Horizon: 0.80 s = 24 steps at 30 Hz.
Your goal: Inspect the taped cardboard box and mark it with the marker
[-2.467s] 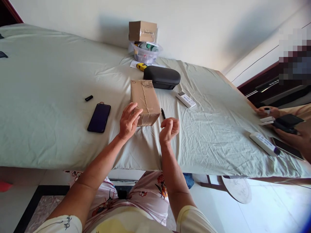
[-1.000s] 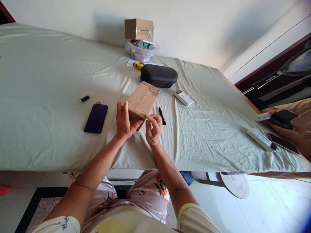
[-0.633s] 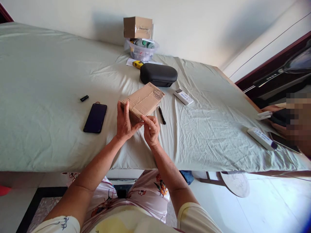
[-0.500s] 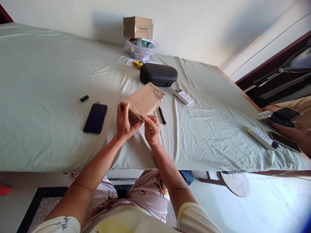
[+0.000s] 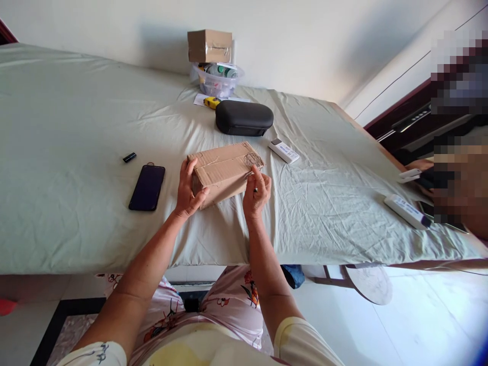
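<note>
A brown cardboard box (image 5: 224, 168) with dark scribbled marks on its top right end is tilted above the cloth in front of me. My left hand (image 5: 187, 190) grips its left end, thumb on the near side and fingers around the far edge. At the right end, the fingers of my right hand (image 5: 257, 193) are bent together against the box's near corner. A small dark bit shows between those fingers, where the black pen lay; the rest of the pen is hidden.
A phone (image 5: 147, 188) and a small black cap-like piece (image 5: 129, 157) lie left. Behind are a black case (image 5: 244, 118), a yellow tape measure (image 5: 211, 103), a plastic tub (image 5: 217, 84) and another box (image 5: 209, 46). White packs lie right, near another person's hand (image 5: 419, 165).
The box has turned so its long near side faces me more. My right hand has moved right along it, from near the left-hand corner to the right end, covering the pen.
</note>
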Each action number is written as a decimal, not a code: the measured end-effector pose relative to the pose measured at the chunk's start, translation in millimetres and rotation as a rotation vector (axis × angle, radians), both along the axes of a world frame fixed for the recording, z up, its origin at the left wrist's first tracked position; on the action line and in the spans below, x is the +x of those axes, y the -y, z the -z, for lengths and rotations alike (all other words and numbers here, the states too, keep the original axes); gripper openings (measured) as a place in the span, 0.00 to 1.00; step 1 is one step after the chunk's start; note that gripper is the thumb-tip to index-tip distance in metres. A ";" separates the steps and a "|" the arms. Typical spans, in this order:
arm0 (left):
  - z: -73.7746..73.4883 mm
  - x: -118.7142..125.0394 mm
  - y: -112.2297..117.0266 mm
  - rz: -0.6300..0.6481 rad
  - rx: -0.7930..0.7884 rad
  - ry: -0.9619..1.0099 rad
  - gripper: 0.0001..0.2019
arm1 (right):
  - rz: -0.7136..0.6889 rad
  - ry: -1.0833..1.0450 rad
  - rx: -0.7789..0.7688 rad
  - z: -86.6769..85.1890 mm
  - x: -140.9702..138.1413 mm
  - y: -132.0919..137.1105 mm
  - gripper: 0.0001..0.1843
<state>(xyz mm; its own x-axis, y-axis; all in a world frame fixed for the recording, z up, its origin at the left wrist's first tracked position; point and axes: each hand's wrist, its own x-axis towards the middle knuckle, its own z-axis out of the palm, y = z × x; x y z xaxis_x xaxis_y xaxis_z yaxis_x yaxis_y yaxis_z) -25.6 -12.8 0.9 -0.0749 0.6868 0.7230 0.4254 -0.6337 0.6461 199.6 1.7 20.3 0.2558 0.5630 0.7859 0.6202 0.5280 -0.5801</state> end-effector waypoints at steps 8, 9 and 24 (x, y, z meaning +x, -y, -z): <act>0.9 -5.3 -4.8 0.069 -0.002 0.121 0.41 | 0.056 -0.082 -0.049 -2.7 4.8 -0.2 0.22; 0.3 -5.5 -5.0 0.063 0.004 0.125 0.41 | 0.055 -0.078 -0.059 -3.4 4.4 0.5 0.22; 2.6 -9.3 -11.2 0.009 0.019 0.256 0.39 | 0.013 -0.068 -0.145 1.3 4.5 -2.1 0.21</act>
<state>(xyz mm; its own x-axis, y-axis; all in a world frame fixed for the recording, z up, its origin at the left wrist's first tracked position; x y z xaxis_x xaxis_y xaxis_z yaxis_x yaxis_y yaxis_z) -34.9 -1.6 -1.7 -0.2511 0.6748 0.6939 0.2435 -0.6498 0.7200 204.2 3.8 19.1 0.3135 0.6658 0.6771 0.5833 0.4277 -0.6906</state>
